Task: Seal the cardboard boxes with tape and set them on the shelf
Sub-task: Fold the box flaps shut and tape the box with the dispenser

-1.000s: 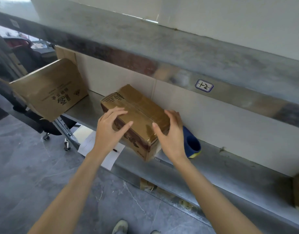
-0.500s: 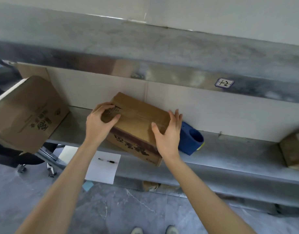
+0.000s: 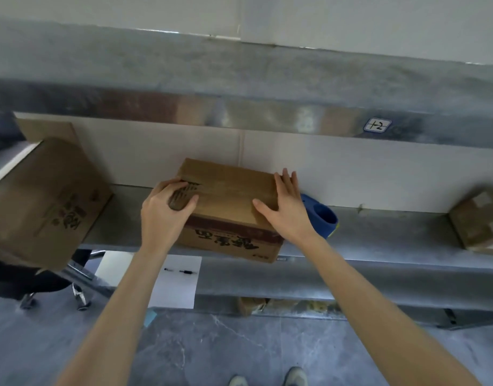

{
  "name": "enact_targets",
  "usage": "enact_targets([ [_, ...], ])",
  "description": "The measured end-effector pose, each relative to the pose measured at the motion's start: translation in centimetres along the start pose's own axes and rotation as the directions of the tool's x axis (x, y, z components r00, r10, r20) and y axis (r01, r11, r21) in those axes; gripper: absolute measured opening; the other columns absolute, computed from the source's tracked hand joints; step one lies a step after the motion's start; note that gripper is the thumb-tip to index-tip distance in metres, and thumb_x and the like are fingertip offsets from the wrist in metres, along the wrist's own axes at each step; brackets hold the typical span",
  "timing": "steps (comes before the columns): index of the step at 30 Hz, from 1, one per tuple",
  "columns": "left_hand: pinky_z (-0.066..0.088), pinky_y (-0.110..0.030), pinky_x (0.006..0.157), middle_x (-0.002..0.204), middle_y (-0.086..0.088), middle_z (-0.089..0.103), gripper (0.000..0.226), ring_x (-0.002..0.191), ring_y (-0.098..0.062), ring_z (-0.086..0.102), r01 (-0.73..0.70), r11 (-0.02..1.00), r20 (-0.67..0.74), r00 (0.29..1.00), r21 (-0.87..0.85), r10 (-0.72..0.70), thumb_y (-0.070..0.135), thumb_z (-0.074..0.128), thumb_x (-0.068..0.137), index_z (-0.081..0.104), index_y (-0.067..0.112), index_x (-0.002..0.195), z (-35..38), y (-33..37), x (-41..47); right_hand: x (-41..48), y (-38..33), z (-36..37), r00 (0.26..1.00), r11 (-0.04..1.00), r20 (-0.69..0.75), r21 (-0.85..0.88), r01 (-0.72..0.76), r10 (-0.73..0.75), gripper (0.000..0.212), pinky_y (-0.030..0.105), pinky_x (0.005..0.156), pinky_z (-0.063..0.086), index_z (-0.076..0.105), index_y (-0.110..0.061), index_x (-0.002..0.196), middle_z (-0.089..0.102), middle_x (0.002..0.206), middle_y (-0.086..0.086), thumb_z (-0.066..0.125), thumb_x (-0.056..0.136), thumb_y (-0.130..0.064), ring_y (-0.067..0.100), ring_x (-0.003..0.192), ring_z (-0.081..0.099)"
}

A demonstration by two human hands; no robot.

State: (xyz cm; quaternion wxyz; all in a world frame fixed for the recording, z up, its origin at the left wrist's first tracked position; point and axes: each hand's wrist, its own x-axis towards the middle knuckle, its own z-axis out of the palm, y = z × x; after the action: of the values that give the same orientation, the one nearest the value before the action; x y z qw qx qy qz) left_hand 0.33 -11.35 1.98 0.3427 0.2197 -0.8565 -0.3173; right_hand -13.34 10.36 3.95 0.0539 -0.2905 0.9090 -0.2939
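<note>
box [image 3: 228, 207] set on shelf [image 3: 379, 227], front edge at the lip | left hand [image 3: 164, 215]: fingers curled over the top-left corner, box gripped | right hand [image 3: 287, 207]: fingers straight, pressed flat on the right end | judged light, stiff, taped top slick; best held at both ends

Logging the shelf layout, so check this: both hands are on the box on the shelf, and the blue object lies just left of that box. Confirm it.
One error: the blue object lies just right of the box, not left, as the head view shows. The rest holds: the left hand and the right hand are on the box, which sits on the shelf.
</note>
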Motion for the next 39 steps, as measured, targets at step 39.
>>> enact_targets([
  [39, 0.029, -0.03, 0.111, 0.155, 0.015, 0.032, 0.057, 0.142, -0.004, 0.03, 0.184, 0.967, 0.345, 0.932, -0.176, -0.114, 0.031, 0.074, 0.086, 0.051, 0.032, 0.138, -4.5, -4.9, 0.5, 1.4, 0.5, 0.2, 0.942, 0.929, 0.102, 0.231, 0.289, -0.319, 0.051, 0.045, 0.12, 0.022, 0.064, -0.042, 0.122, 0.045, 0.146, -0.022, 0.073, 0.073, -0.051, 0.004, 0.145, 0.025],
])
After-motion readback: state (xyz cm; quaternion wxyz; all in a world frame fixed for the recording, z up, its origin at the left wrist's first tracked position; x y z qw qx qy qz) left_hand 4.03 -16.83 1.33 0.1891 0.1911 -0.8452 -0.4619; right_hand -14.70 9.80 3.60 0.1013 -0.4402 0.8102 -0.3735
